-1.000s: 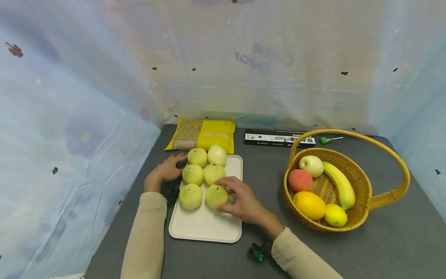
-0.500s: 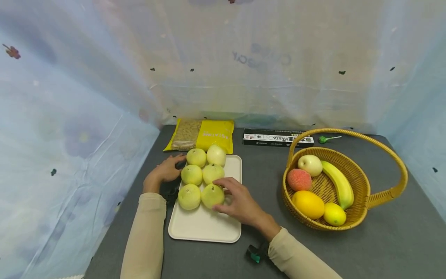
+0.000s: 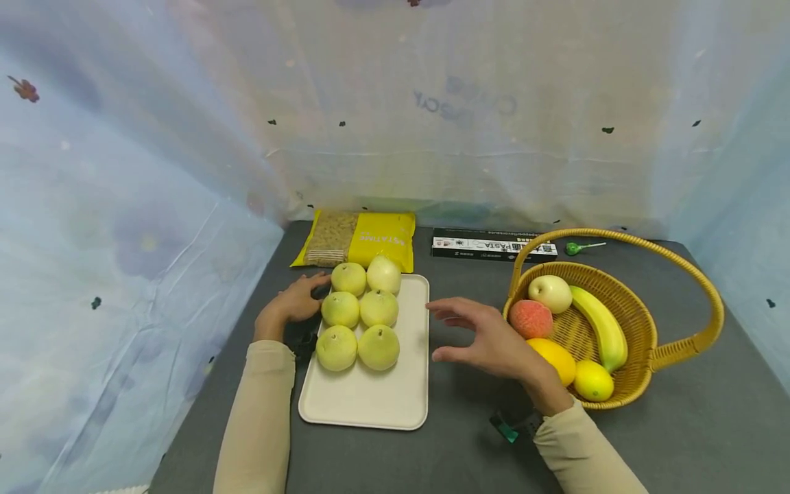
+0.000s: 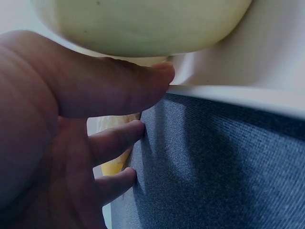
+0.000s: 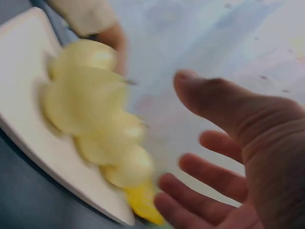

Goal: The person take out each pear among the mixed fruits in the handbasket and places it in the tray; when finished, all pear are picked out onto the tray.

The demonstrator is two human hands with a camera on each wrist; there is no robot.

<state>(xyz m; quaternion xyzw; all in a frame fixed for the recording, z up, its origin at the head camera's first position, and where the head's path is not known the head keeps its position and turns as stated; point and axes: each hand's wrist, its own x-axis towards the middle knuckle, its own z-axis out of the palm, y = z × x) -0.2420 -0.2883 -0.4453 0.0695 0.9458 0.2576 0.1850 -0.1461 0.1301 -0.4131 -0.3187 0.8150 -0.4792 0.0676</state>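
Several round yellow-green pears (image 3: 379, 348) stand in two columns on the cream tray (image 3: 370, 405), filling its left and far part. My left hand (image 3: 297, 298) stays at the tray's far left edge, beside the pears. In the left wrist view its thumb (image 4: 119, 88) lies along the rim under a pear, and its other fingers extend over the dark tabletop. My right hand (image 3: 494, 339) is in the air between tray and basket, holding nothing. Its thumb and fingers are spread apart, as the right wrist view (image 5: 214, 162) also shows.
A wicker basket (image 3: 642, 343) with a tall handle stands at the right, holding a banana (image 3: 601, 329), a peach (image 3: 531, 319), a pale apple (image 3: 551, 293) and yellow fruits. Behind lie a yellow pasta bag (image 3: 382, 240), a black pasta box (image 3: 481, 245) and a green lollipop (image 3: 574, 248).
My right hand slid the nearest right pear slightly left against its neighbour, then let go and moved right, off the tray toward the basket. The left hand has stayed in place.
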